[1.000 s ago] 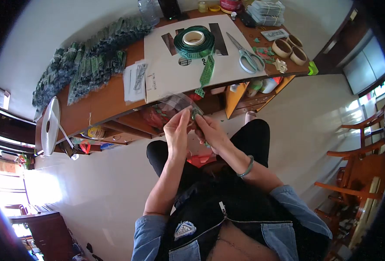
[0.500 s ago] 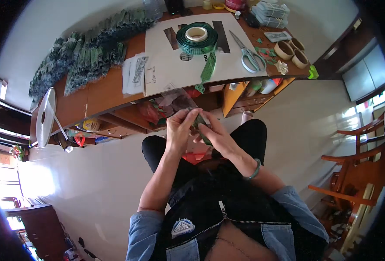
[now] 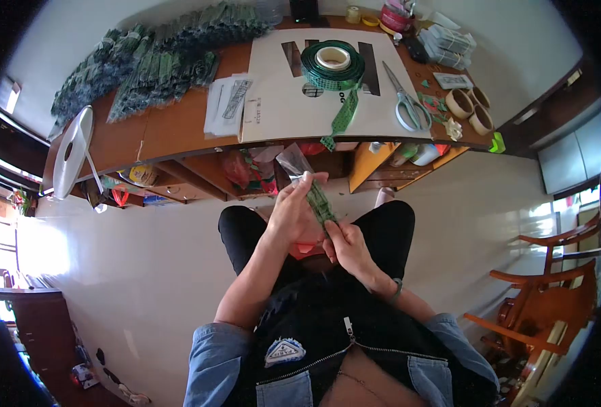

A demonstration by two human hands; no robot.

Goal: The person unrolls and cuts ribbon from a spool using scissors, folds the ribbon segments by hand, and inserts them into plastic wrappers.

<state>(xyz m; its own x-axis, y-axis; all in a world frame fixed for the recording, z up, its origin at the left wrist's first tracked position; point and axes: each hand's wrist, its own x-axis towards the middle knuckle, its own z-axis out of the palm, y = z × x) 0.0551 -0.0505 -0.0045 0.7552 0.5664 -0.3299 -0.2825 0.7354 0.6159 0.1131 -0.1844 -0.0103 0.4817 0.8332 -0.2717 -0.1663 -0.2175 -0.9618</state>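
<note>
A folded green ribbon piece (image 3: pixel 320 202) slants between my hands, partly inside a clear plastic bag (image 3: pixel 294 161). My left hand (image 3: pixel 291 211) is closed on the bag near the ribbon's upper end. Fingers of my right hand (image 3: pixel 346 248) pinch the ribbon's lower end. Beyond my hands, a roll of green ribbon (image 3: pixel 333 66) lies on a white board (image 3: pixel 273 102), its loose end hanging towards the table edge. Scissors (image 3: pixel 409 107) rest on the board's right side. Flat clear bags (image 3: pixel 226 107) lie left of the board.
Many bundled green packets (image 3: pixel 168 68) cover the table's (image 3: pixel 178 129) left part. A white ribbon reel (image 3: pixel 73 152) stands at its left edge. Cardboard rings (image 3: pixel 460 104) and stacked packs (image 3: pixel 447 46) sit at right. Open shelves are below; a wooden chair (image 3: pixel 551 298) stands right.
My right hand has moved down and towards me, and the hands are further apart. More of the green ribbon piece now shows between them. The camera view has shifted.
</note>
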